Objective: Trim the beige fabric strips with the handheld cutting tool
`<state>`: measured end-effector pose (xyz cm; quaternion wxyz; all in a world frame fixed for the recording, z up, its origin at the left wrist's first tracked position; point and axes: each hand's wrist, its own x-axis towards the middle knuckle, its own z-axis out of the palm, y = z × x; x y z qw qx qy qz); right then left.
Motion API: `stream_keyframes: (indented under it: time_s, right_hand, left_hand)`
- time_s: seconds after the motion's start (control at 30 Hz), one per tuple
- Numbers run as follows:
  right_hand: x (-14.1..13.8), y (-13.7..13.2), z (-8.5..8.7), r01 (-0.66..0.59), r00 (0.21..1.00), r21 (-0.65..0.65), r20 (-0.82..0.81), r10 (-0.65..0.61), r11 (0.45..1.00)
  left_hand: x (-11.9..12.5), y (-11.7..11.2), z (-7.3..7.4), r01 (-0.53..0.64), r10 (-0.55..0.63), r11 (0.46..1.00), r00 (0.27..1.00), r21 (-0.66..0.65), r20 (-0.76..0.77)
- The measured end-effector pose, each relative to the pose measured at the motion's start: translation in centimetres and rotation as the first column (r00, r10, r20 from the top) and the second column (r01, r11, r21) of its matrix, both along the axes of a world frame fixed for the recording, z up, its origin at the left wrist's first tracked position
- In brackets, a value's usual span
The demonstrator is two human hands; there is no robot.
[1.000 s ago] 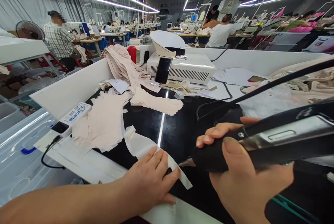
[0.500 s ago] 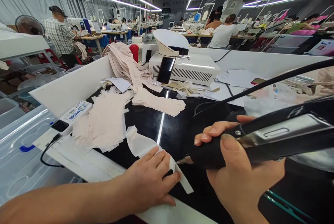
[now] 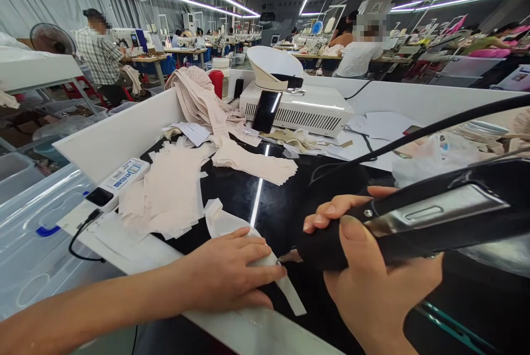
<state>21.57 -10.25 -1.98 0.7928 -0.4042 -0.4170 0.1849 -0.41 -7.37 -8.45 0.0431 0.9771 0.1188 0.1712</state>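
My left hand [image 3: 238,272] lies palm down with fingers stretched out on a curved strip of off-white fabric [image 3: 219,222]. Part of the strip is hidden beneath the hand; its narrow end [image 3: 292,294] sticks out to the right. In my right hand [image 3: 372,272] is a thick black handheld tool [image 3: 418,228] with a silver plate on its side. Its pointed metal tip [image 3: 290,256] reaches the strip's edge beside my left fingertips. Under both hands is a glossy black work surface [image 3: 244,195].
Left of the strip are stacked pale pink fabric pieces [image 3: 169,189] and a white device with a dark screen [image 3: 118,183]. A phone [image 3: 267,111] leans on a white vented box [image 3: 306,106]. A black cable [image 3: 414,137] crosses at right. White boards [image 3: 120,131] edge the table.
My left hand has flattened, its fingers spreading along the strip. The tool in my right hand has moved slightly left, its tip now at the strip's edge. The strip's narrow end has shifted slightly downward.
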Motion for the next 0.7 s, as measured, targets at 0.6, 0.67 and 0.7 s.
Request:
stream_keyframes:
  time_s: [0.6, 0.67, 0.7]
  right_hand:
    - [0.5, -1.7, 1.2, -0.129, 0.990, -0.105, -0.068, 0.123, 0.986]
    - [0.3, -1.1, 1.5, -0.115, 0.991, -0.084, -0.079, 0.109, 0.990]
    - [0.1, -0.8, 1.5, -0.110, 0.991, -0.077, -0.079, 0.104, 0.991]
  left_hand:
    - [-0.6, -2.7, -0.2, -0.155, 0.158, 0.984, 0.987, 0.086, -0.029]
    - [-0.5, -2.7, -0.2, -0.160, 0.163, 0.983, 0.986, 0.090, -0.024]
    - [-0.4, -2.7, -0.2, -0.164, 0.167, 0.982, 0.986, 0.092, -0.022]
